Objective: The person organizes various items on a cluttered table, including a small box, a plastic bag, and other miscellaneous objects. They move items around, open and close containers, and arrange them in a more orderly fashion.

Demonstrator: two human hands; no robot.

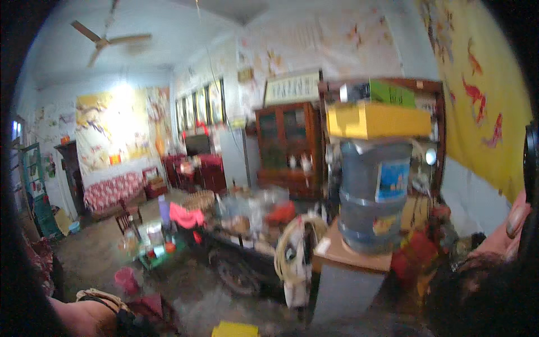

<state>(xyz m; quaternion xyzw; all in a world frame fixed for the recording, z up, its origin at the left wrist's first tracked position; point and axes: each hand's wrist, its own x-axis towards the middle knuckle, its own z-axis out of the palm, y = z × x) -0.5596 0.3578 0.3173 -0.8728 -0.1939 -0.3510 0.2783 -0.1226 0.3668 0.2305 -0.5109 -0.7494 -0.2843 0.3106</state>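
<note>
At the lower left, bare skin of what looks like my left arm point(82, 314) comes in, with a black band and beige cloth around it. The left hand beyond the band is too dark to make out. My right hand point(511, 223) is at the right rim, very close to the camera, beside a black curved edge; its grip is unclear. Before me a large blue water bottle point(372, 202) rests on a wood-topped stand point(353, 255), and a yellow box point(379, 120) appears above it. A coiled pale hose point(282, 248) hangs left of the stand.
A loaded cart point(236, 274) with a spoked wheel fills the middle. Left of it are a low green table point(162, 257), a pink bucket point(126, 280) and a small wooden chair point(124, 221). A wooden cabinet point(288, 147) and a refrigerator point(236, 156) line the back wall.
</note>
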